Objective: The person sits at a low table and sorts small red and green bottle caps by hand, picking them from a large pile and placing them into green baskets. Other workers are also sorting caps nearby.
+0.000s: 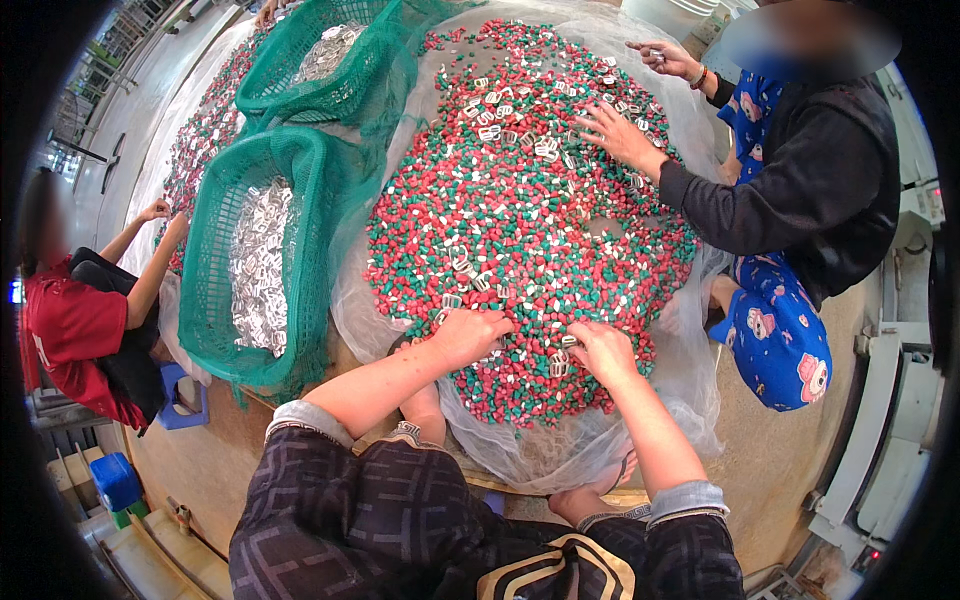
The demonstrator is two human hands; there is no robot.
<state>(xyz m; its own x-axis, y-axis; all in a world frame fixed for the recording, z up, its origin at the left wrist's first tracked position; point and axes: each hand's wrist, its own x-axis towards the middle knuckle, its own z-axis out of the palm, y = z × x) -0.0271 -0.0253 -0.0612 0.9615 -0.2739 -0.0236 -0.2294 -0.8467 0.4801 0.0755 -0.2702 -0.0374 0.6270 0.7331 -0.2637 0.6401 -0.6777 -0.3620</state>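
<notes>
A wide heap of small red, green and white pellets [540, 230] lies in front of me on a sheet of pale mesh. Flat silvery slotted buckles [462, 264] are scattered through it. My left hand [468, 336] rests at the near side of the heap, its fingers curled together; what they hold, if anything, is hidden. To its right, my right hand [604, 352] reaches down into the pellets, thumb and forefinger pinching a small silvery buckle [569, 341]. Just below those fingertips another buckle [558, 366] lies on the pellets.
Left of the heap stands a green plastic basket [318, 190] of silvery buckles, with a second green basket [262, 98] beyond. At right a co-worker's hand [622, 138] spreads over the heap. A person in a red shirt [85, 325] works at another heap on the left.
</notes>
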